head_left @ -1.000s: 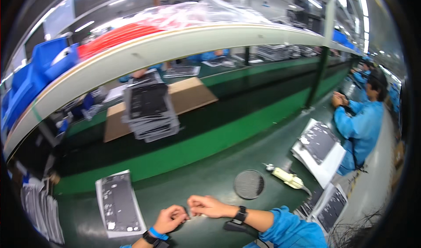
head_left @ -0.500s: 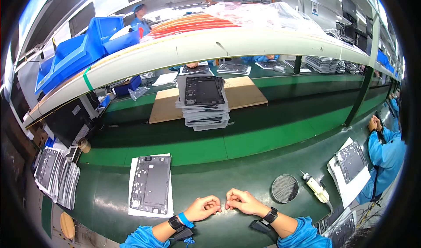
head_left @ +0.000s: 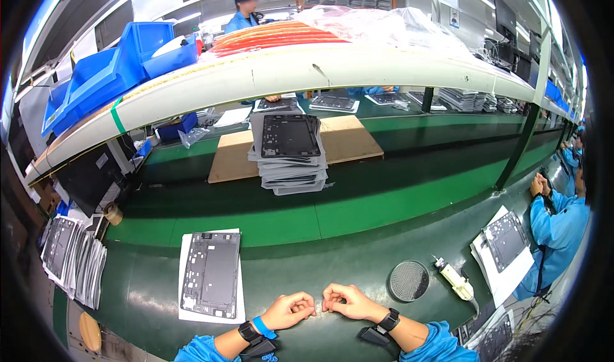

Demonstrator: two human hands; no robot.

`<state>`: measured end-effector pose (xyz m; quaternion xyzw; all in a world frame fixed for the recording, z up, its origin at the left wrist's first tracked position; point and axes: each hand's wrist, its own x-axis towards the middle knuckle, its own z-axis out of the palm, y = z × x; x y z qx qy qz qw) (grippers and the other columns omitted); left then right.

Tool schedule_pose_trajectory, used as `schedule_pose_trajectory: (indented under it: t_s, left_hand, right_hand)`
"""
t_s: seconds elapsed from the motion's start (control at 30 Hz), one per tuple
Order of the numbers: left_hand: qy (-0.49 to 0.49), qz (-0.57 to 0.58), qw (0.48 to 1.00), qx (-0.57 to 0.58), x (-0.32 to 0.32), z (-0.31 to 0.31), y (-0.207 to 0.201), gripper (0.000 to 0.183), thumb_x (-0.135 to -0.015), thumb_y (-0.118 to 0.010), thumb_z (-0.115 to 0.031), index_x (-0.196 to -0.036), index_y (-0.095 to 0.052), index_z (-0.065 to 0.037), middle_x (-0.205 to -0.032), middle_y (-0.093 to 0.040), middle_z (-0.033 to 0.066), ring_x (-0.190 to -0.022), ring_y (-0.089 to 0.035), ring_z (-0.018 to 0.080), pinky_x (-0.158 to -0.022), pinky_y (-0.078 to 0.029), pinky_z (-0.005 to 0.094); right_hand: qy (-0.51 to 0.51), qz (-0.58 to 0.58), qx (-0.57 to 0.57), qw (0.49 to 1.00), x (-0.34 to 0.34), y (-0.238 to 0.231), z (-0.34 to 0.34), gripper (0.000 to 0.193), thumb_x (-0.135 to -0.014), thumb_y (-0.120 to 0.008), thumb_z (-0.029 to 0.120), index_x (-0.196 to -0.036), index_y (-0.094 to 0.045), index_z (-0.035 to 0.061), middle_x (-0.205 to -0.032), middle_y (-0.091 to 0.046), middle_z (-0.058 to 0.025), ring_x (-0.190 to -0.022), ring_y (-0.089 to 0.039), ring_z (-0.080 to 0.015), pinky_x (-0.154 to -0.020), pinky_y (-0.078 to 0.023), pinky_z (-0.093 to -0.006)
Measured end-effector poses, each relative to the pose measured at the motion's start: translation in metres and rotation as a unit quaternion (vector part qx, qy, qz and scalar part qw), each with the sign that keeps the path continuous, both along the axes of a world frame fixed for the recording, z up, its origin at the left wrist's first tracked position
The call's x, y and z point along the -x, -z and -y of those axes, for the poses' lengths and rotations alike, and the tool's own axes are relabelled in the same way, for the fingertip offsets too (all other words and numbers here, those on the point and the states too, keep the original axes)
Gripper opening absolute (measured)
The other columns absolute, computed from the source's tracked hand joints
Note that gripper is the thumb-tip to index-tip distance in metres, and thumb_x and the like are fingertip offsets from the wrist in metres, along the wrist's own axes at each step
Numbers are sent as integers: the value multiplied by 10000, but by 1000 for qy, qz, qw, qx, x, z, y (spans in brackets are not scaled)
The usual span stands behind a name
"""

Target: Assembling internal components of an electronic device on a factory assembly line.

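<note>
My left hand and my right hand face each other low over the dark green worktop, a small gap between them. The fingers of both are curled in, tips pressed to the thumbs. Whether anything tiny is pinched there is too small to make out. Left of my left hand, a dark tablet housing lies on white paper; neither hand touches it. To the right of my right hand sit a round, grey, textured dish and a white handheld power tool with a cable. Black bands circle both wrists, a blue one the left too.
A stack of housings between sheets stands on a wooden board ahead. More sheets and housings are piled at far left. A white-edged shelf crosses above, bearing blue bins. A co-worker's blue sleeve is at right.
The whole view has shifted slightly, so the bench things sit a little further left and lower. A person beyond the shelf shows further right. My hands keep the same curled pose.
</note>
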<state>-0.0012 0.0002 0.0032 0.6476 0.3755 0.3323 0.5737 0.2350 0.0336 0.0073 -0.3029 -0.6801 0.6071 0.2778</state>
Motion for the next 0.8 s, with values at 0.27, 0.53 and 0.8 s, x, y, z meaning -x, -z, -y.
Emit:
schedule_pose_trajectory:
  t_s: [0.27, 0.53, 0.8]
  left_hand:
    - [7, -7, 1000, 7, -1, 0, 1, 107, -930, -629, -93, -1026, -606, -54, -867, -703, 17, -756, -632, 67, -655, -511, 217]
    - [-1, -15, 1000, 20, -2, -1, -4, 85, -930, -640, -87, -990, -611, -34, -871, -714, 33, -756, -638, 62, -655, -518, 217]
    - [-3, -19, 1000, 5, 1, 1, -2, 71, -914, -648, -63, -958, -613, -20, -845, -718, 47, -718, -652, 76, -641, -528, 217]
  right_hand:
    - [-1, 9, 18, 1000, -2, 0, 1, 66, -906, -585, 70, -953, -542, 55, -851, -699, -52, -772, -652, -121, -693, -520, -283]
    - [1, -1, 0, 1000, -2, -2, 0, 68, -920, -584, 85, -948, -532, 52, -849, -694, -58, -782, -642, -118, -711, -518, -278]
    - [-14, 2, 10, 1000, 1, -6, 2, 86, -916, -589, 91, -955, -521, 55, -818, -683, -35, -753, -634, -106, -677, -503, -266]
